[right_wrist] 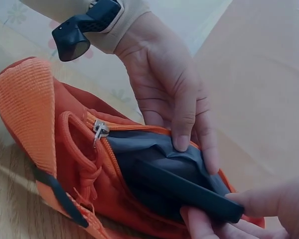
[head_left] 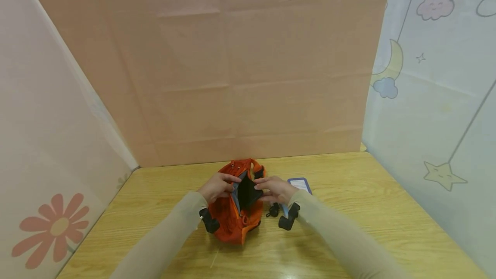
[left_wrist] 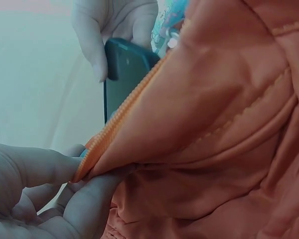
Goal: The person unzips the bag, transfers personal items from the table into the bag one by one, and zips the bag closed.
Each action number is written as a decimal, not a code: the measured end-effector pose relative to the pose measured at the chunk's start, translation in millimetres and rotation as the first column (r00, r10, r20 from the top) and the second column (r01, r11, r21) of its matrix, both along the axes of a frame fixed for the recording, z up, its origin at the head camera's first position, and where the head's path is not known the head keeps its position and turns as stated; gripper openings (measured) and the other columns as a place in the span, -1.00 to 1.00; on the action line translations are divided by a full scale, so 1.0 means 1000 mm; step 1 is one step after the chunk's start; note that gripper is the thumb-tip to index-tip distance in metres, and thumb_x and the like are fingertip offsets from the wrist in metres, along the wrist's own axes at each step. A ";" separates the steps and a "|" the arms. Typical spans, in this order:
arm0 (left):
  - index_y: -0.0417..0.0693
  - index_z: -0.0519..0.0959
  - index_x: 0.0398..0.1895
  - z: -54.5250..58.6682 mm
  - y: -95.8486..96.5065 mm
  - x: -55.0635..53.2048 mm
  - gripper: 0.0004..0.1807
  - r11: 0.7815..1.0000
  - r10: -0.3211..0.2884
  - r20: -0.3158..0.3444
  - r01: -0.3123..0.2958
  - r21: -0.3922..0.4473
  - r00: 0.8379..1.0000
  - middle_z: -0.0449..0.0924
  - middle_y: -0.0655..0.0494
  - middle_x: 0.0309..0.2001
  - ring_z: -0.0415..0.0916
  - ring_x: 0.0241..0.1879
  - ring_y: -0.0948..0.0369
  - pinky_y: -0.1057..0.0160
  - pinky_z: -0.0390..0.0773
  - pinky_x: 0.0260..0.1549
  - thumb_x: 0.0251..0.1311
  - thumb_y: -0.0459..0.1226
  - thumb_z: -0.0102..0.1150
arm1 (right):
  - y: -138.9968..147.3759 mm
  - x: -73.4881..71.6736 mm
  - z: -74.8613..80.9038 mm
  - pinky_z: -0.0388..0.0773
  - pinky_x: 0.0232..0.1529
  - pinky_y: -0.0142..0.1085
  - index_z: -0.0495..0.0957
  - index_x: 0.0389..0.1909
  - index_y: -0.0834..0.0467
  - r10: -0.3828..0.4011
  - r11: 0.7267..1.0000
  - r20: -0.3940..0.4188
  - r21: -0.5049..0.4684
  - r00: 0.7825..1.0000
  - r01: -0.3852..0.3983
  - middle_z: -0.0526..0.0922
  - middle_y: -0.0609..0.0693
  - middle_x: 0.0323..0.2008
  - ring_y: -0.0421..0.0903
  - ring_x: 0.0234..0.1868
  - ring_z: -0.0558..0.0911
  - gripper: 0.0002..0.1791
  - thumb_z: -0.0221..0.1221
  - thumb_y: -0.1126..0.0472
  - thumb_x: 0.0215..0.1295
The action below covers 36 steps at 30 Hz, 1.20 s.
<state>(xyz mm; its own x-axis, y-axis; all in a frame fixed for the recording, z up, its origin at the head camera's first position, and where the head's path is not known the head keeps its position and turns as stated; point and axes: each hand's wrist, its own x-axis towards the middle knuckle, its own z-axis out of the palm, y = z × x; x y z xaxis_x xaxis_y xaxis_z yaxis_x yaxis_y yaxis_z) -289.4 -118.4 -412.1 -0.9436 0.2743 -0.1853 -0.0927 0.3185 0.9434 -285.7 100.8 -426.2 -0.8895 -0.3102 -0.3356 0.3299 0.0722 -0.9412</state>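
Observation:
An orange-red bag point(head_left: 228, 227) with a grey lining lies on the table, its orange zipper point(right_wrist: 114, 164) pulled apart. My left hand point(head_left: 218, 186) pinches the zipper edge of the opening between thumb and fingers, as the left wrist view shows. In my right hand point(head_left: 277, 188) is a flat dark phone point(right_wrist: 189, 191) with rounded corners, gripped at one end between thumb and fingers. The phone's other end reaches into the bag's mouth, where the lining and zipper edge partly hide it.
Right of the bag, a blue-edged white card point(head_left: 299, 183) lies on the wooden table point(head_left: 341, 193). Nearer me are a small black object with a loop point(head_left: 273, 210) and a light blue item point(head_left: 285, 210), partly covered by my right wrist. A brown sheet point(head_left: 252, 76) hangs behind.

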 end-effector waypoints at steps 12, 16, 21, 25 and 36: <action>-0.29 0.59 0.09 0.005 -0.003 -0.005 -0.61 1.000 0.004 -0.004 -0.004 -0.003 1.000 0.31 -0.28 0.32 0.55 -0.20 0.16 0.17 0.62 -0.19 0.20 -0.58 0.03 | 0.004 -0.001 0.006 0.54 0.07 -0.21 0.24 0.30 0.49 0.035 0.994 0.064 -0.103 0.997 -0.028 0.34 0.43 0.23 0.17 0.16 0.52 -0.49 0.04 0.43 0.36; -0.27 0.60 0.08 0.006 -0.002 -0.005 -0.62 1.000 0.002 0.006 -0.002 -0.008 1.000 0.27 -0.29 0.35 0.56 -0.15 0.16 0.16 0.62 -0.18 0.20 -0.58 0.04 | 0.008 0.000 0.008 0.57 0.03 -0.20 0.23 0.33 0.46 0.053 0.997 0.073 -0.059 0.996 -0.049 0.26 0.36 0.26 0.16 0.15 0.49 -0.44 0.06 0.47 0.32; -0.25 0.61 0.07 0.007 -0.002 -0.005 -0.62 1.000 0.008 0.012 -0.008 -0.007 1.000 0.24 -0.28 0.37 0.56 -0.12 0.17 0.15 0.61 -0.17 0.20 -0.58 0.05 | 0.012 0.000 0.006 0.58 0.01 -0.22 0.28 0.31 0.46 0.040 0.996 0.054 -0.075 0.998 -0.036 0.21 0.38 0.35 0.21 0.21 0.46 -0.48 0.05 0.48 0.33; -0.28 0.59 0.09 0.007 -0.002 -0.006 -0.61 1.000 0.005 0.011 -0.005 0.005 1.000 0.31 -0.25 0.32 0.55 -0.18 0.18 0.18 0.61 -0.21 0.20 -0.58 0.04 | 0.013 0.000 0.007 0.55 0.06 -0.20 0.22 0.33 0.50 0.034 0.991 0.018 -0.128 0.999 -0.032 0.09 0.38 0.42 0.25 0.29 0.37 -0.47 0.00 0.49 0.36; -0.31 0.57 0.11 0.010 -0.001 -0.007 -0.60 1.000 0.014 0.023 -0.014 0.012 1.000 0.44 -0.15 0.15 0.54 -0.25 0.19 0.22 0.61 -0.24 0.21 -0.59 0.02 | 0.009 -0.001 0.007 0.53 0.09 -0.14 0.16 0.36 0.51 0.000 0.986 -0.020 -0.167 1.000 -0.003 0.15 0.43 0.37 0.23 0.27 0.41 -0.47 -0.05 0.50 0.39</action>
